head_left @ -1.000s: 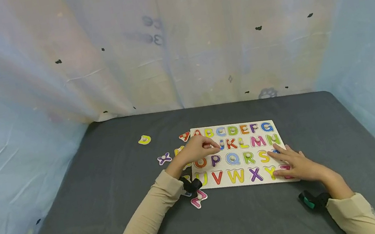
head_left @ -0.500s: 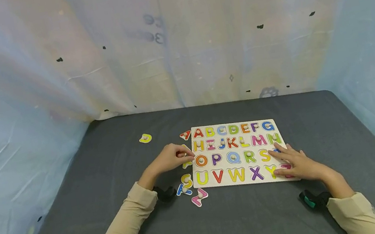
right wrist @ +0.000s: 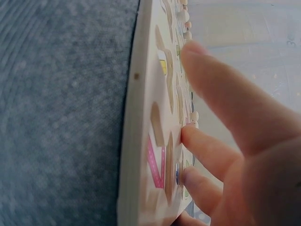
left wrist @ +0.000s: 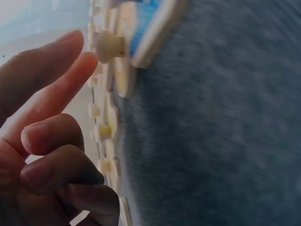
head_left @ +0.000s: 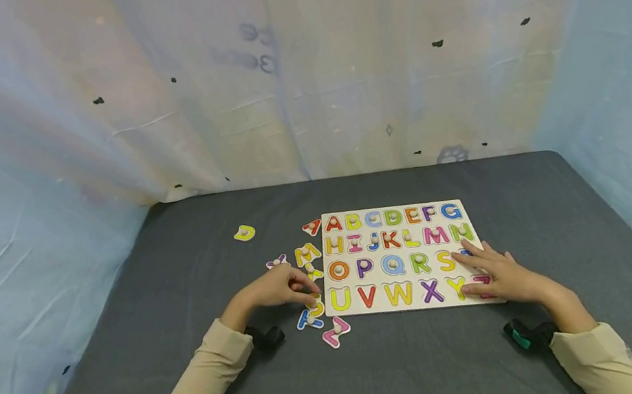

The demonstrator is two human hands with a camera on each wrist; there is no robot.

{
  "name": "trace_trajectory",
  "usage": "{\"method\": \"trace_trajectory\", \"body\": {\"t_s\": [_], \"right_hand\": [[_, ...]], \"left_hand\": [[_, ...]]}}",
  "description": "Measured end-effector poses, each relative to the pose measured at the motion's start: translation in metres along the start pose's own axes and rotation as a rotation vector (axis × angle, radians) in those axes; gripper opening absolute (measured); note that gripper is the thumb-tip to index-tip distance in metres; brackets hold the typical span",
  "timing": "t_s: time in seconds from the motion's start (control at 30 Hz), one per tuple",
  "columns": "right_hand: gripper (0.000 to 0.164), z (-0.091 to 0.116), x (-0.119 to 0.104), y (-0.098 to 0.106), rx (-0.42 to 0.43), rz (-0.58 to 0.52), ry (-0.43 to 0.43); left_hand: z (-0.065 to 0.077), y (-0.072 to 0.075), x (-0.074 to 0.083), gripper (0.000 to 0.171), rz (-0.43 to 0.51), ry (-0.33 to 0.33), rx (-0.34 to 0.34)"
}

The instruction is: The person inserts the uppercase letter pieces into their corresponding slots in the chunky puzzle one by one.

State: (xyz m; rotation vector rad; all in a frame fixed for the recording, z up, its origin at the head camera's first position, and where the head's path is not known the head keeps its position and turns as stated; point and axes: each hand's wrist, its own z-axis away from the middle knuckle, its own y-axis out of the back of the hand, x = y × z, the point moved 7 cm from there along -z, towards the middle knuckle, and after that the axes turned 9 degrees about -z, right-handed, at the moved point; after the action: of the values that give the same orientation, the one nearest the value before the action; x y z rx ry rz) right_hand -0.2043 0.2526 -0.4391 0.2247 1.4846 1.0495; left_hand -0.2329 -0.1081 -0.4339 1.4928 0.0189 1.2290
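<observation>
A white alphabet puzzle board (head_left: pixel 381 284) lies on the table. Left of it, my left hand (head_left: pixel 277 287) reaches over the yellow letter S piece (head_left: pixel 317 309), which its fingers partly cover. In the left wrist view, the thumb and index finger extend beside a wooden knob (left wrist: pixel 109 46) with a gap between their tips; the other fingers are curled. Near the S lie a blue T piece (head_left: pixel 309 321) and a pink Z piece (head_left: pixel 336 331). My right hand (head_left: pixel 508 276) rests spread on the board's right end, partly covering the T and Z slots.
Other loose letters lie left of the board: a yellow-orange M (head_left: pixel 307 254), a yellow Y (head_left: pixel 314 272), a red A (head_left: pixel 312 227) and a partly hidden purple piece (head_left: pixel 276 261). Farther left sits a yellow piece (head_left: pixel 244 233). Knobbed letters fill much of the board's upper rows.
My left hand has left the board's second row, where an I with its knob now shows, and moved left, then nearer to the S. My right hand stays in place.
</observation>
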Motion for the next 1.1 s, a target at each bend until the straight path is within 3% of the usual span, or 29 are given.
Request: {"method": "trace_trajectory", "body": {"t_s": [0.3, 0.57, 0.9, 1.1], "right_hand": [[0.074, 0.000, -0.002, 0.000, -0.001, -0.006, -0.002], [0.074, 0.000, -0.001, 0.000, 0.004, -0.001, -0.007], [0.074, 0.001, 0.000, 0.001, 0.008, -0.005, 0.002], [0.074, 0.001, 0.000, 0.001, 0.008, -0.006, -0.001]], "left_hand": [[0.005, -0.006, -0.006, 0.019, -0.043, 0.023, -0.022], [0.013, 0.008, -0.016, 0.013, -0.073, 0.118, 0.087], [0.016, 0.012, -0.019, 0.015, -0.109, 0.043, 0.088], [0.014, 0.013, -0.020, 0.014, -0.085, 0.074, 0.116]]}}
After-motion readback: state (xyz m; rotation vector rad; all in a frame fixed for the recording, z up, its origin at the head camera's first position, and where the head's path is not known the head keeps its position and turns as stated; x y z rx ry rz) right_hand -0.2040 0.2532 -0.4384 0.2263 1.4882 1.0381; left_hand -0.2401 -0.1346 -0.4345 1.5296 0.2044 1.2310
